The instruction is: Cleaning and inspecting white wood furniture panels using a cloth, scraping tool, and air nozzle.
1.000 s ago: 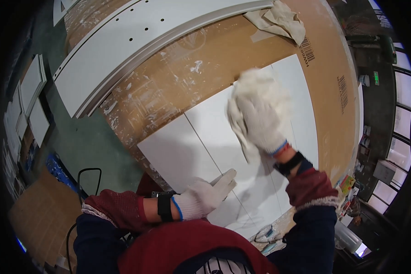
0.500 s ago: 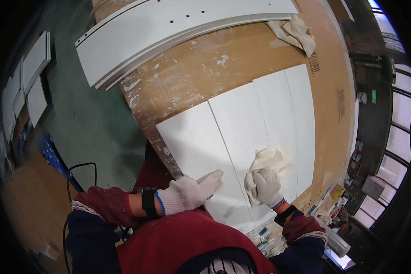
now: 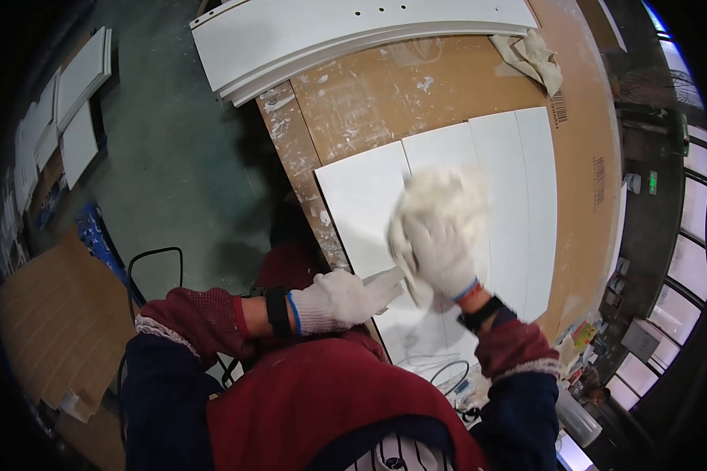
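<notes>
Right fingers (image 3: pixel 432 239) cover a cloth (image 3: pixel 448 190), grip unclear, left fingers (image 3: pixel 383 288) extended over white panels (image 3: pixel 518 220), crumpled rag (image 3: pixel 536 60) beyond.

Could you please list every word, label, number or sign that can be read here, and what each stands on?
I don't copy wording, but print shows here:
Brown cardboard, just below the crumpled cloth: a dark barcode with small characters alongside.
Same cardboard, nearer its right edge: a fainter barcode, its characters too blurred to read.
Green sign at far right: too small to read.
White panels: no print seen.
</notes>
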The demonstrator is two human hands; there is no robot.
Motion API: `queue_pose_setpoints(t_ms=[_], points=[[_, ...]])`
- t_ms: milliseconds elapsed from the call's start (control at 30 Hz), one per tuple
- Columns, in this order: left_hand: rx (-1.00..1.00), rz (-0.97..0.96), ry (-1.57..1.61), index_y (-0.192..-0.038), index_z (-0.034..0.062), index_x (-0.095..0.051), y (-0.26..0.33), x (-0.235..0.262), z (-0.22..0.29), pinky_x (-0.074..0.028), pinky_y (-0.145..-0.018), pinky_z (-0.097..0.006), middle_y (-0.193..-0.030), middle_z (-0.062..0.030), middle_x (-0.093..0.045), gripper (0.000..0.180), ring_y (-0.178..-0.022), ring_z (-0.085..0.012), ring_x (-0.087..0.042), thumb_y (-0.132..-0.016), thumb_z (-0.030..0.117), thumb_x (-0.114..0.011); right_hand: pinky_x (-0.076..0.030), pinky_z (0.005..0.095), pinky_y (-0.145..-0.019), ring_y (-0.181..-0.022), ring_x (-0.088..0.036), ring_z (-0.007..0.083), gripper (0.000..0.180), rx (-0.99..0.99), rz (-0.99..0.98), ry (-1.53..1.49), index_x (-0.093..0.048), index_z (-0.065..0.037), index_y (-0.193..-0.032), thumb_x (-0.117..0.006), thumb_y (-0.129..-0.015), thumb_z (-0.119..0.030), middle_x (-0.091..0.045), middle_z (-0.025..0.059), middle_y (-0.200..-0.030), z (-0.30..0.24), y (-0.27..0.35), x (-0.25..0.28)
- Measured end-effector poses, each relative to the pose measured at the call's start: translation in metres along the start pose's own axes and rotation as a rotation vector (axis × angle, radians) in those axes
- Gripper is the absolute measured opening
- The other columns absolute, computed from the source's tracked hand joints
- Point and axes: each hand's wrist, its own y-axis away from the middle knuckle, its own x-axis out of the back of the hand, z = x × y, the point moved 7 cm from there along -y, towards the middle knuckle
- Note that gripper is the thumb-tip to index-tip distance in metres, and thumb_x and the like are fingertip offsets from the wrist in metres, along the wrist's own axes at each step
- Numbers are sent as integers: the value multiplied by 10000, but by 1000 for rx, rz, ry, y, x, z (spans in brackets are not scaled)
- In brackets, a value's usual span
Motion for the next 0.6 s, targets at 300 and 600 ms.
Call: queue_pose_setpoints(t_ms=[300,600], points=[[-176,380,-285,-1440,101,-417,14,12,11,-445,-348,-348,-1470,-244,-363,604,-492,-216,-596,-843,137,-504,-478,459,-754,-886,-590,352,258,-224,1,-143,-540,-97,-1073,-566,-888,-275,-581,138,-989,17,-75,-7],[-200,984,-176,-1204,50,-625,74,87,-15,-560,-630,-353,-1088,-132,-663,351,-875,-266,-683,-874,167,-595,-461,465,-798,-942,-582,345,297,-288,-87,-217,-542,-90,-1136,-558,-894,-260,-576,159,-1017,-16,-41,-16]])
